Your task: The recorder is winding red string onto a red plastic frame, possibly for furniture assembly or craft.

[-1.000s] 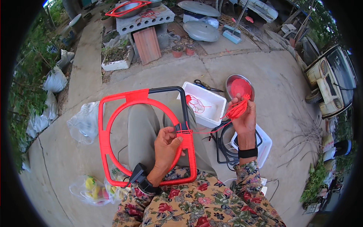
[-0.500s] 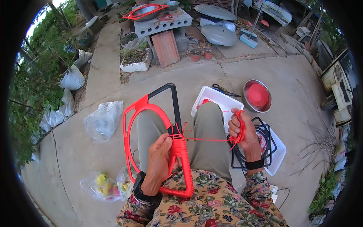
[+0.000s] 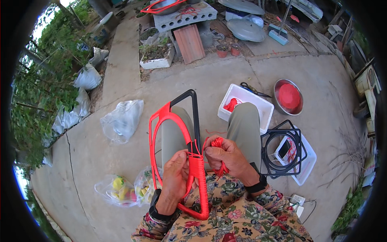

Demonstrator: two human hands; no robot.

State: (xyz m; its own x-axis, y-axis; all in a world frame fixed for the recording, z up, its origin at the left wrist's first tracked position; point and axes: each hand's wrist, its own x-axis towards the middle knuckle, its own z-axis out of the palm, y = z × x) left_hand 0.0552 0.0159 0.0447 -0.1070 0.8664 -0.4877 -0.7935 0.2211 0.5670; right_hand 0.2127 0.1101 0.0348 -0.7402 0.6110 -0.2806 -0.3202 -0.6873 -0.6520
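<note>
A black frame (image 3: 195, 107), a ring set inside a rounded outer bar, rests over my lap, most of it wound with red cord. Its top corner and part of the near side are bare black. My left hand (image 3: 174, 177) grips the wrapped side, thumb on top, other fingers partly hidden behind it. Close beside the frame, my right hand (image 3: 229, 159) is closed around a bundle of red cord (image 3: 219, 169). A few strands loop around the bar between the two hands.
Beyond my right knee stand a white foam box (image 3: 264, 113) holding red cord, scissors (image 3: 254, 89) and a metal bowl (image 3: 278, 99) with something red inside. Bare black frames (image 3: 264, 161) lean over a white tray (image 3: 309, 165). Plastic bags (image 3: 123, 121) lie at left.
My right hand has come left and down with the cord bundle, from arm's width away to beside the frame. The stretched cord between them has gone slack. The whole view has shifted slightly.
</note>
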